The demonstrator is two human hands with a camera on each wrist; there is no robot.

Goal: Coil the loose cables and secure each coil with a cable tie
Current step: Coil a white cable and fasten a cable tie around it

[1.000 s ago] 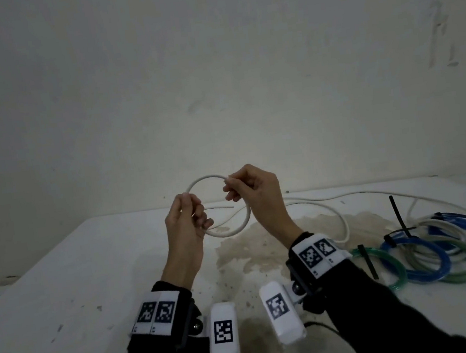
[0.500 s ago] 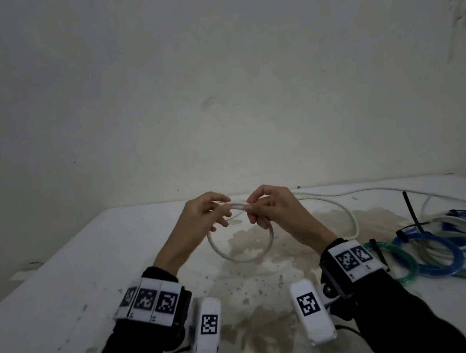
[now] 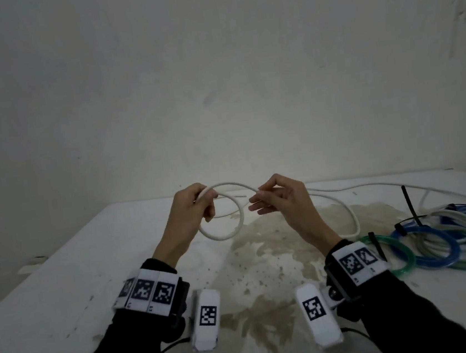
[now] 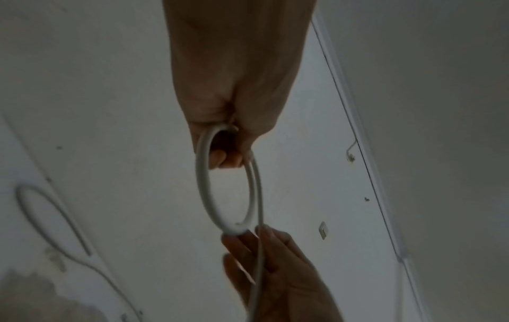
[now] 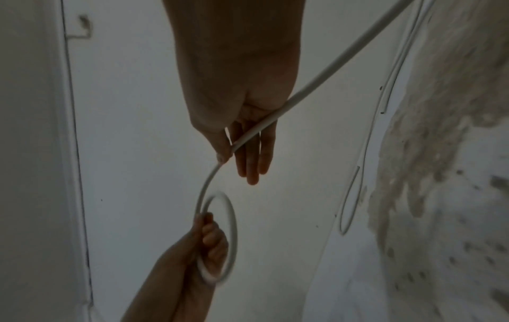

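- While both wrists sit low in the head view, black sleeves (image 3: 145, 331) and marker bands (image 3: 147, 290) are nearest the camera, with a white wrist camera (image 3: 207, 318) under each arm.
- Table (image 3: 64, 282) is white, with a brown stain (image 3: 264, 254) between and below the hands.
- Left hand (image 3: 192, 213) grips the top of a single loop of white cable (image 3: 240, 225), fingers curled round it; the loop hangs below the hand, above the table.
- Right hand (image 3: 281, 200) pinches the same cable between thumb and forefinger just right of the loop; its other fingers (image 5: 253, 156) are loosely extended.
- From the right hand, the cable runs off right and back across the table, with a slack bend lying beside the stain.
- Coils (image 3: 437, 246) of blue, green and grey cable lie overlapping on the table to the right, near the right wrist.
- Black cable ties (image 3: 410, 202) stick up from those coils.
- Bare pale wall (image 3: 214, 76) stands behind the table.
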